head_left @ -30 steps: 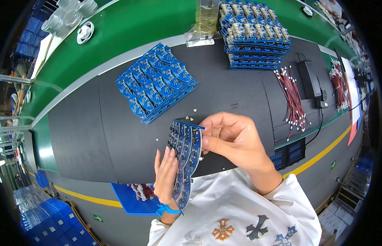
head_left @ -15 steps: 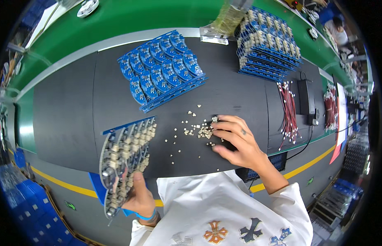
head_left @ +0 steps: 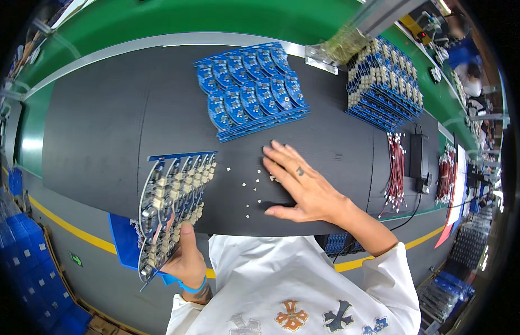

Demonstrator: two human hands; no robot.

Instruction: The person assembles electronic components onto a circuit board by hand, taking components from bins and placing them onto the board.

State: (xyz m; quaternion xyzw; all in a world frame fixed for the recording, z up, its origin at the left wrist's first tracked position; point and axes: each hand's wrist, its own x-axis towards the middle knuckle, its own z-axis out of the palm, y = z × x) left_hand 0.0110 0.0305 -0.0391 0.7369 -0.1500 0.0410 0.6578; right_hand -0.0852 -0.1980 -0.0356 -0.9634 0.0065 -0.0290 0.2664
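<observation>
My left hand (head_left: 187, 259) grips a circuit board panel (head_left: 173, 198) by its near edge, tilted up at the table's front left. Rows of cream connectors cover the side of the panel that shows. My right hand (head_left: 304, 187) lies palm down over the dark tabletop (head_left: 338, 162), its fingers stretched and the thumb apart. Most of the small loose cream connectors are hidden beneath it. A few loose connectors (head_left: 259, 201) lie scattered to its left, between the hand and the panel.
A stack of blue board panels (head_left: 251, 92) lies at the back middle. A taller stack with connectors (head_left: 385, 84) stands at the back right beside a metal post (head_left: 377, 25). Red wire bundles (head_left: 395, 173) and a black power adapter (head_left: 417, 151) are on the right. A blue bin (head_left: 123, 245) sits below the left edge.
My right hand has moved left and flattened over the loose connectors, covering most of them. My left hand still holds the panel. The view has shifted, moving the stacks rightward.
</observation>
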